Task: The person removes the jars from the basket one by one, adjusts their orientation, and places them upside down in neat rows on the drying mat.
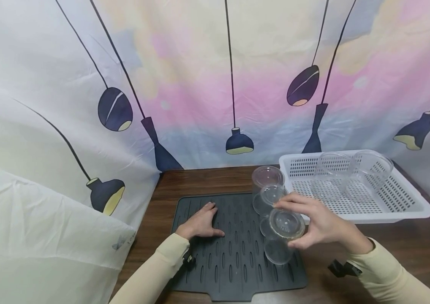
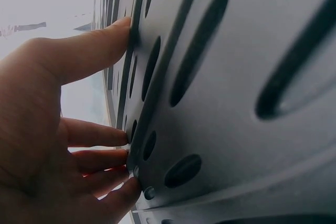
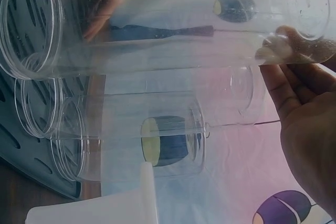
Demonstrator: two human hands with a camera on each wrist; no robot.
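Observation:
A dark grey ribbed drying mat (image 1: 234, 274) lies on the wooden table. My left hand (image 1: 201, 222) rests on its left part, with spread fingertips touching the surface in the left wrist view. On the mat's right side my right hand (image 1: 323, 219) grips a tall clear jar (image 1: 286, 224) around its upper end, between thumb and fingers. This jar is upside down, its ringed mouth low at the mat; whether it touches cannot be told. Just behind it stand two more clear jars, a middle one (image 1: 272, 195) and a far one (image 1: 267, 174), also mouth down.
To the right of the mat sits a white perforated basket (image 1: 409, 213) holding two clear jars (image 1: 374, 169). A cloth printed with lamps (image 1: 239, 141) hangs behind the wooden table (image 1: 207, 179), and pale cloth (image 1: 47, 236) covers the left side.

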